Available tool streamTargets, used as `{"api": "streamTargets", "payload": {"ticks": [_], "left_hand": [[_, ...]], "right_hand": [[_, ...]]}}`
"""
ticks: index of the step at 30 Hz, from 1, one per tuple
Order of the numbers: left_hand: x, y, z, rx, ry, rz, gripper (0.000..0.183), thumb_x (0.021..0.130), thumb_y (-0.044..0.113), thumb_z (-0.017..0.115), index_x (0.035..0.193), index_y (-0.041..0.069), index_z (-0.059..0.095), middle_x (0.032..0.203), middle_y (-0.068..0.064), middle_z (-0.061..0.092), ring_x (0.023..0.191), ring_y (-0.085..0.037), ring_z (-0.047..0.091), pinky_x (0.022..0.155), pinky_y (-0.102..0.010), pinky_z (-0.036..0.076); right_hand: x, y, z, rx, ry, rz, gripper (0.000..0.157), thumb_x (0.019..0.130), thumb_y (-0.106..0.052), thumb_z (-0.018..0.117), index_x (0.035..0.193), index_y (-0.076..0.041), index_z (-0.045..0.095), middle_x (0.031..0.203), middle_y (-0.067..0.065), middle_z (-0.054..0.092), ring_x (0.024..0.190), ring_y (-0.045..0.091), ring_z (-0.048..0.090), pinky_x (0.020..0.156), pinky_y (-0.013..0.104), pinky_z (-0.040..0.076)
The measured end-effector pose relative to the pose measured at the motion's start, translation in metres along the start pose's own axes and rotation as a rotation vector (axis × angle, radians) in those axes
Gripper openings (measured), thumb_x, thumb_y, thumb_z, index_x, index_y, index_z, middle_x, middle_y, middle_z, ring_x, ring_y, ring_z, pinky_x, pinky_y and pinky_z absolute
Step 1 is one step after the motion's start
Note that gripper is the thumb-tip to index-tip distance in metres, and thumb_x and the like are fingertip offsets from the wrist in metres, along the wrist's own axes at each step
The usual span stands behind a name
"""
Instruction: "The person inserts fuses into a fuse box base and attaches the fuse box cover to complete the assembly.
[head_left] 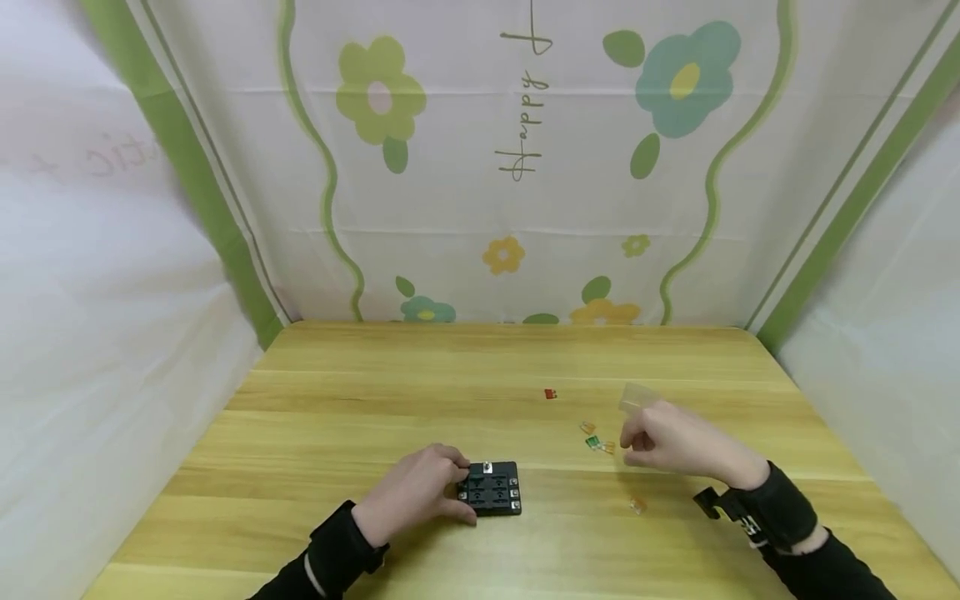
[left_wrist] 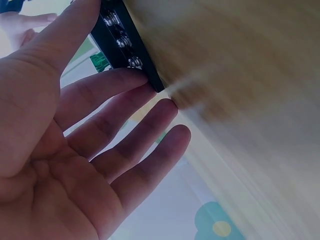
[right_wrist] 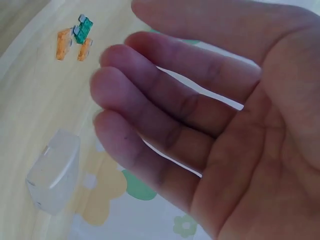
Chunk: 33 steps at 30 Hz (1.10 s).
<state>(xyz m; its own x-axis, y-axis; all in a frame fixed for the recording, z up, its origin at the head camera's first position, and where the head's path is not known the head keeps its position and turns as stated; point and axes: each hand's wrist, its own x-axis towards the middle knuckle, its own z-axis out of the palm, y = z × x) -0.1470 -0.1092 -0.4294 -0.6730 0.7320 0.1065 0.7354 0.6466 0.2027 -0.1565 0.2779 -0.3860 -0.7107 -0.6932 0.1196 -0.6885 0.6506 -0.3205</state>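
Note:
My left hand (head_left: 422, 493) holds a black fuse block (head_left: 491, 489) at its left side, thumb at the near edge and fingertips at the far edge. In the left wrist view, part of the fuse block (left_wrist: 122, 40) shows between the thumb and index finger; the other fingers stand apart from it. My right hand (head_left: 671, 442) is above the table with fingers loosely bent and nothing seen in them. Nearest it lie a green blade fuse (head_left: 593, 442) and orange ones, including an orange blade fuse (head_left: 637, 506) closer to me.
Beyond the right hand stands a clear plastic box (right_wrist: 56, 172), partly hidden in the head view. Farther back lies a red blade fuse (head_left: 551, 394). The wooden table (head_left: 360, 392) is enclosed by printed fabric (head_left: 465, 192) at the back and sides.

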Motion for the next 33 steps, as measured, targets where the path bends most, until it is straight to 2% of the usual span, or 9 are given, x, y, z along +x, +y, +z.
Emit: {"api": "streamTargets", "payload": {"ticks": [15, 22, 33], "left_hand": [[-0.001, 0.0026, 0.002, 0.021, 0.0, -0.028, 0.061, 0.068, 0.061, 0.07, 0.1, 0.01, 0.074, 0.106, 0.002, 0.062, 0.097, -0.016, 0.059, 0.081, -0.028, 0.048], [-0.0009, 0.0024, 0.0008, 0.02, -0.009, -0.037, 0.063, 0.068, 0.061, 0.07, 0.102, 0.009, 0.073, 0.108, 0.001, 0.063, 0.099, -0.018, 0.059, 0.082, -0.029, 0.047], [-0.0011, 0.0023, 0.0009, 0.019, 0.003, -0.03, 0.062, 0.068, 0.061, 0.07, 0.101, 0.009, 0.073, 0.106, 0.002, 0.062, 0.097, -0.017, 0.059, 0.08, -0.028, 0.048]], "right_hand": [[-0.0027, 0.0017, 0.0018, 0.089, -0.137, 0.028, 0.012, 0.079, -0.017, 0.075, 0.09, -0.015, 0.069, 0.075, -0.015, 0.055, 0.066, -0.001, 0.051, 0.06, 0.021, 0.044], [-0.0031, 0.0027, 0.0037, 0.11, -0.159, 0.026, 0.014, 0.078, -0.019, 0.076, 0.089, -0.017, 0.068, 0.074, -0.013, 0.054, 0.065, 0.0, 0.049, 0.06, 0.021, 0.043], [-0.0006, -0.004, 0.0046, 0.143, -0.21, 0.069, 0.016, 0.076, -0.02, 0.078, 0.085, -0.016, 0.067, 0.072, -0.012, 0.054, 0.063, -0.001, 0.048, 0.059, 0.021, 0.043]]}}
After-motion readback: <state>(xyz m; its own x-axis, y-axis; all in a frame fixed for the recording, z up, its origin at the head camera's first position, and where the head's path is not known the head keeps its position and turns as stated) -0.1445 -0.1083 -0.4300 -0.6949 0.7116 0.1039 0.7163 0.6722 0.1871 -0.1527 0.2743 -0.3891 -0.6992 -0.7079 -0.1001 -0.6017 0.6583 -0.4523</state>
